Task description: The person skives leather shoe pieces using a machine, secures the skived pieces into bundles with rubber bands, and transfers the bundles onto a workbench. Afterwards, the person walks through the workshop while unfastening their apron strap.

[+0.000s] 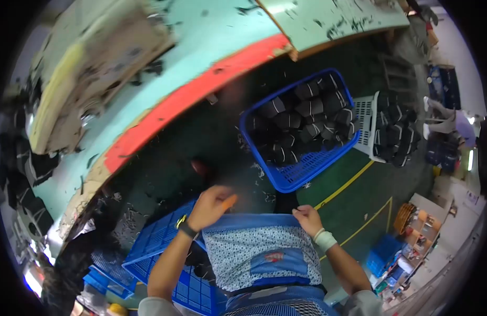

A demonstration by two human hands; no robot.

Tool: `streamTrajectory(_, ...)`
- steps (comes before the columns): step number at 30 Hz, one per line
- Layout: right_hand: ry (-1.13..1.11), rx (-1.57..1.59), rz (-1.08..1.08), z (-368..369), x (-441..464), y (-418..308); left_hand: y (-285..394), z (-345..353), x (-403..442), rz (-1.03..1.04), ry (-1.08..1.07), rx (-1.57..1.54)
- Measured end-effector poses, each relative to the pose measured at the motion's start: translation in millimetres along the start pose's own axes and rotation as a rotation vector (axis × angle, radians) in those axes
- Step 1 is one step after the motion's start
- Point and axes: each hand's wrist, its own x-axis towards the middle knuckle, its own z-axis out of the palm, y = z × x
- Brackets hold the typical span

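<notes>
A patterned apron (254, 245) with a blue border spreads out from my waist, a blue patch on its front. At its upper right corner, my right hand (309, 220) pinches the border with bent fingers; a pale wrap circles that wrist. My left hand (211, 206) is just above the upper left corner, its fingers curled, and what they hold, if anything, cannot be made out. An orange cover (229, 203) sits on one of its fingers, and a dark band is around the wrist. Ahead stands a blue basket (285, 185) with several dark cloth bundles (309, 108) marked by pale bands.
A pale green worktable (201, 31) with a red edge strip (196, 95) curves across the upper left, scattered with dark scraps. Beyond the blue basket is a white crate (365, 118) beside more dark bundles. Blue crates (193, 292) stand by my left arm. Another person (454, 124) is far right.
</notes>
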Motion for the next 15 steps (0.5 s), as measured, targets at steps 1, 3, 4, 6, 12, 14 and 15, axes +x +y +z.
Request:
streamTrajectory(1,-0.048,-0.062,-0.05,-2.0,18.6,6.9,-1.4,17.4,28.9,-0.002,0.002,0.104)
streamTrajectory(3,-0.183,-0.064,-0.051,-9.8,52.9,8.0,-12.4,49.4,78.0,0.038,0.106,0.404)
streamTrajectory(4,-0.205,-0.121,-0.146,-19.1,70.9,2.7,-20.5,63.8,98.4,0.044,0.132,0.507)
streamTrajectory(6,-0.111,-0.112,-0.318,-31.5,98.6,15.0,-17.2,91.7,132.7,0.036,0.115,0.573)
streamTrajectory(12,0.17,-0.425,-0.56,-64.4,214.1,18.3,-52.1,150.4,251.7,0.046,0.238,0.832)
streamTrajectory(14,0.126,-0.517,-0.58,-56.7,273.0,10.9,-76.4,161.3,307.9,-0.05,0.399,0.803)
streamTrajectory(15,0.175,-0.609,-0.624,-48.1,303.0,7.0,-92.8,163.0,341.0,0.018,0.458,0.842)
